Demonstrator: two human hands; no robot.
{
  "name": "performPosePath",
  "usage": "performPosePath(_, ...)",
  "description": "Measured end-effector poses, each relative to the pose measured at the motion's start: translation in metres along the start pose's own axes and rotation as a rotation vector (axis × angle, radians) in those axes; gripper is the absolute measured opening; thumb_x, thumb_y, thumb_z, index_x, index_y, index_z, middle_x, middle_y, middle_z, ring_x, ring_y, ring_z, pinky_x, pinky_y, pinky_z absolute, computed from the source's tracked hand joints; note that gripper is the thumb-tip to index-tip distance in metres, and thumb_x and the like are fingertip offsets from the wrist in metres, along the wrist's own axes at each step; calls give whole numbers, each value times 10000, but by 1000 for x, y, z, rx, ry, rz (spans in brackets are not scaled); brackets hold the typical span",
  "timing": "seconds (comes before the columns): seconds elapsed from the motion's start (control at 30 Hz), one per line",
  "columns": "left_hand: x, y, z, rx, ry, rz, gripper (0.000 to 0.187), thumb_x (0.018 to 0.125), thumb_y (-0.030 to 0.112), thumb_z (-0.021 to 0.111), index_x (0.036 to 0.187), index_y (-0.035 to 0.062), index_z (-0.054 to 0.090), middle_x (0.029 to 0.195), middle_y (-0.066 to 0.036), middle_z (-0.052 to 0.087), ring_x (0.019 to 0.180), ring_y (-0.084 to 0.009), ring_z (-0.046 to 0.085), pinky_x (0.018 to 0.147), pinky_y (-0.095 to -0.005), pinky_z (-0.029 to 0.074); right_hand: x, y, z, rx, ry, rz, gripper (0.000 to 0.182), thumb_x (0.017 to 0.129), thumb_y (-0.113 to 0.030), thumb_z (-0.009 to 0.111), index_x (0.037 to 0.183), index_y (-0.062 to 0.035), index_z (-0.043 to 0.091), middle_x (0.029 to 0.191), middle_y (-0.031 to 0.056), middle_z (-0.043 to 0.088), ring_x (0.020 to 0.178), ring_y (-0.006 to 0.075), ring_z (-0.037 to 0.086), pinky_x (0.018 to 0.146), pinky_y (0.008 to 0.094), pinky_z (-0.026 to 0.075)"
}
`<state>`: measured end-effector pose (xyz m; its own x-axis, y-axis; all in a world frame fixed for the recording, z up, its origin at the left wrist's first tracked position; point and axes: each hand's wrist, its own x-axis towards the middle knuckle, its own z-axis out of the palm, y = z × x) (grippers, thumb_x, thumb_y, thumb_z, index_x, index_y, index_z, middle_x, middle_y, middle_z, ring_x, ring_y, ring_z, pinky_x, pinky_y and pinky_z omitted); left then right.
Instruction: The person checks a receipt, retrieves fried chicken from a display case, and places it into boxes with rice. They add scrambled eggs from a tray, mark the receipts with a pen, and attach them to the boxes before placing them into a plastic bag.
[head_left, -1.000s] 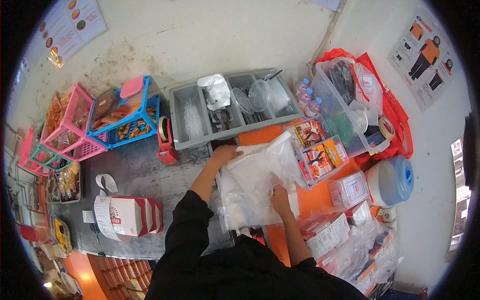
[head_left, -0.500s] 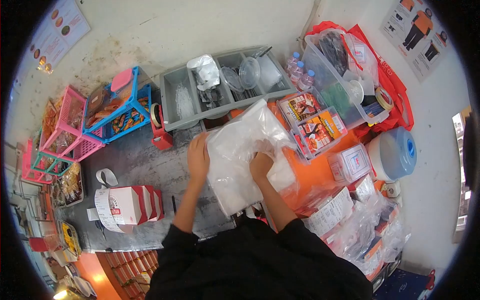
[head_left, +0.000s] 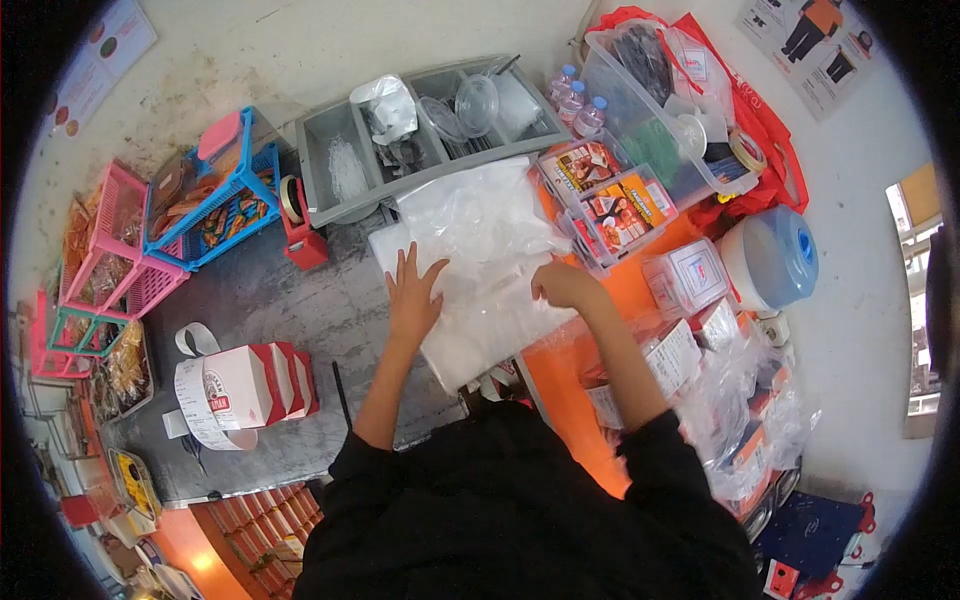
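A stack of clear plastic bags (head_left: 490, 325) lies on the counter in front of me, its upper part crumpled and turned back toward the grey organizer. My left hand (head_left: 413, 292) rests on the left side of the stack, fingers spread and pressing on the plastic. At the stack's right edge, my right hand (head_left: 563, 284) has its fingers curled in a pinch on the plastic bag; the fingertips are partly hidden. Left of the stack, a red-and-white paper box (head_left: 250, 385) stands with a printed receipt (head_left: 195, 400) on it.
A grey compartment organizer (head_left: 340, 215) with lids and cutlery stands behind the bags, near a red tape dispenser (head_left: 303, 245). Coloured baskets (head_left: 165, 262) line the left. To the right are card boxes (head_left: 625, 212), a clear bin (head_left: 640, 130), a blue-lidded tub (head_left: 790, 255) and bagged packages (head_left: 735, 400).
My right hand has come out from the bunched plastic and moved right. My left hand has moved down onto the bags, fingers now spread. The plastic lies flatter, and the whole view has shifted slightly.
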<state>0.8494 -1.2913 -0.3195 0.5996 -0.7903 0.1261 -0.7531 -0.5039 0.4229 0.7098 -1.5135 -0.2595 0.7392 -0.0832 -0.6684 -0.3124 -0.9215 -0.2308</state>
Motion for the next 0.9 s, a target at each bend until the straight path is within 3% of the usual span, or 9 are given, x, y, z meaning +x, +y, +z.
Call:
performPosePath(0.03,-7,6,-3,24,55,-27,590,703,215,678,1251,247,461,1466,-144,121,1345,-381,100,973,-660,203,3,5,10,7,1,4,345,688,-51,626,1031,-89,609,1048,146,589,995,292,553,904,358,401)
performPosePath(0.1,-30,39,-6,4,113,-118,613,718,275,664,1282,256,426,1461,-164,124,1342,-392,97,964,-663,207,12,25,23,236,559,-426,421,640,-142,714,1042,-91,598,1111,125,526,1085,271,493,937,360,369)
performPosePath(0.13,-40,55,-4,-15,173,-219,640,733,335,650,1314,265,392,1457,-184,127,1340,-404,94,956,-665,211,13,30,26,177,696,-457,429,611,-155,745,1011,-85,605,1089,94,516,1067,269,487,897,348,394)
performPosePath(0.37,-69,49,27,92,-20,-265,789,705,518,639,1380,300,294,1454,-186,132,1335,-416,89,947,-677,199,54,50,34,242,450,-299,299,728,-189,651,994,-72,578,1027,96,531,997,272,517,833,363,429)
performPosePath(0.43,-62,30,28,84,-43,-153,815,673,580,630,1370,296,317,1455,-185,130,1337,-418,75,937,-697,185,56,51,29,-33,508,-393,230,762,-205,612,945,-68,590,1003,78,559,950,265,540,783,350,447)
performPosePath(0.57,-50,20,19,20,-71,-118,810,667,601,617,1359,283,340,1456,-183,132,1340,-418,57,942,-712,140,37,47,23,42,567,-426,191,777,-196,590,926,-78,587,941,64,573,920,258,553,772,348,447)
performPosePath(0.67,-43,55,15,121,-153,-245,869,645,606,633,1359,201,348,1446,-225,120,1339,-428,33,951,-711,80,40,48,27,263,640,-501,151,795,-184,564,892,-68,564,928,54,575,914,269,548,761,375,444)
performPosePath(0.73,-38,71,44,0,63,-409,952,619,609,651,1362,110,325,1433,-278,83,1336,-440,9,947,-710,32,52,51,29,201,642,-366,123,805,-165,559,855,-55,540,911,49,576,902,270,546,729,375,438)
performPosePath(0.9,-28,88,41,37,36,-466,1048,582,657,646,1375,82,274,1429,-296,34,1337,-437,-17,941,-710,56,19,22,-20,157,512,-402,108,855,-171,506,864,-70,543,872,58,580,858,261,546,710,352,418)
